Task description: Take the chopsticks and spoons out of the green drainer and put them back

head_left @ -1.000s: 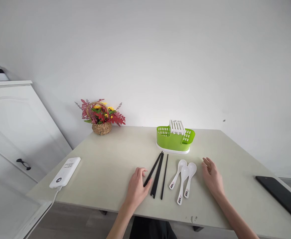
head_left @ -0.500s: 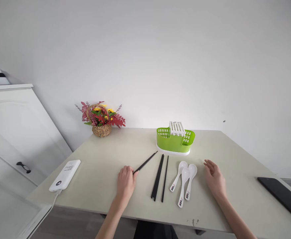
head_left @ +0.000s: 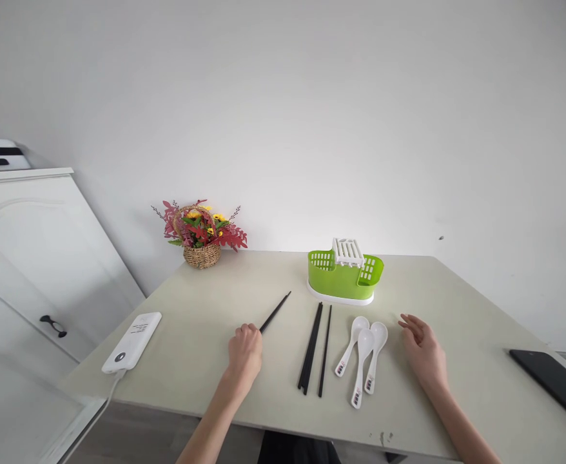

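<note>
My left hand is closed around dark chopsticks, whose thin tips point away and to the right; their lower ends are hidden in the fist. To the right of it a bundle of black chopsticks lies on the table, with a single black chopstick beside it. Three white spoons lie partly overlapping, bowls facing away from me. My right hand rests on the table right of the spoons, fingers loosely extended and holding nothing. Behind them stands a green cutlery holder with a white slatted top.
A wicker basket of artificial flowers stands at the back left. On the left edge lies a white power bank with its cable hanging off. A black phone is at the far right. A white cabinet borders the left side.
The chopsticks in my left hand have turned to a steeper angle, their tips moving left, away from the green holder. My right hand stays in about the same place.
</note>
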### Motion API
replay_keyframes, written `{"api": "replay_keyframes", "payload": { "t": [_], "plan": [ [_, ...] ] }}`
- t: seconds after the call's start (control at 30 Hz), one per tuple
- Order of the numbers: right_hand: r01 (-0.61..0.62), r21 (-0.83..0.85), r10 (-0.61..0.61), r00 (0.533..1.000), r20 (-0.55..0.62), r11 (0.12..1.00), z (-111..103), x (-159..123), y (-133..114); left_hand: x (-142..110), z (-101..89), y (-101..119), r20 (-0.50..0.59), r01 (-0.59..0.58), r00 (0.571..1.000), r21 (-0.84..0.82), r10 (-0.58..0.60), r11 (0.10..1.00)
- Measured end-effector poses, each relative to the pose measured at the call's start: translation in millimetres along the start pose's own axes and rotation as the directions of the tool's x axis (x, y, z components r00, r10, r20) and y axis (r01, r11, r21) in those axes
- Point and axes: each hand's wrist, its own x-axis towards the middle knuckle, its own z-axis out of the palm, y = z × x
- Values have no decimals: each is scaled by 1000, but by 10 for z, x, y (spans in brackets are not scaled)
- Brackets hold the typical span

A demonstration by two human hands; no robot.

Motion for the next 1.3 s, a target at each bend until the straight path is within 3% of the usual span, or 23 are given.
{"api": "replay_keyframes", "payload": {
  "t": [0.13, 0.27, 0.43, 0.6, 0.67, 0.73, 0.87, 1.0, 1.1, 1.17, 1.3],
  "plan": [
    [7, -13, -7, 1000, 3, 1000, -6, 2, 12, 37, -76, 84, 154, 34, 987, 87, -47, 996],
    [16, -18, -15, 1000, 11, 1000, -7, 5, 24, 24, -188, 96, 221, 36, 974, 54, -47, 998],
    [18, -14, -18, 1000, 12, 1000, -8, 12, 35, 86, -300, 27, 313, 51, 950, -95, -19, 994],
    [13, -11, -13, 1000, 13, 1000, -2, 12, 20, 231, -359, -31, 468, 88, 880, -330, 82, 940],
    [14, -5, -14, 1000, 16, 1000, 2, 14, 28, 249, -353, -48, 500, 137, 855, -473, 137, 871],
    [23, 7, -23, 999, 22, 1000, 3, 17, 47, 235, -332, -64, 513, 218, 836, -635, 194, 742],
    [61, 19, -61, 998, 15, 998, -17, -1, 6, 139, -279, -58, 457, 296, 845, -832, 278, 469],
    [201, -72, -204, 978, -34, 977, -32, -132, -394, 4, -226, 34, 355, 297, 849, -933, 391, 202],
    [366, 21, -364, 913, 184, 930, 35, -311, -919, -84, -179, 142, 310, 322, 831, -945, 462, 54],
    [398, 105, -405, 822, 400, 911, 140, -426, -1268, -120, -154, 216, 292, 307, 832, -951, 471, 47],
    [319, 199, -371, 695, 616, 927, 415, -542, -1757, -133, -134, 338, 202, 110, 900, -963, 387, 246]
  ]
}}
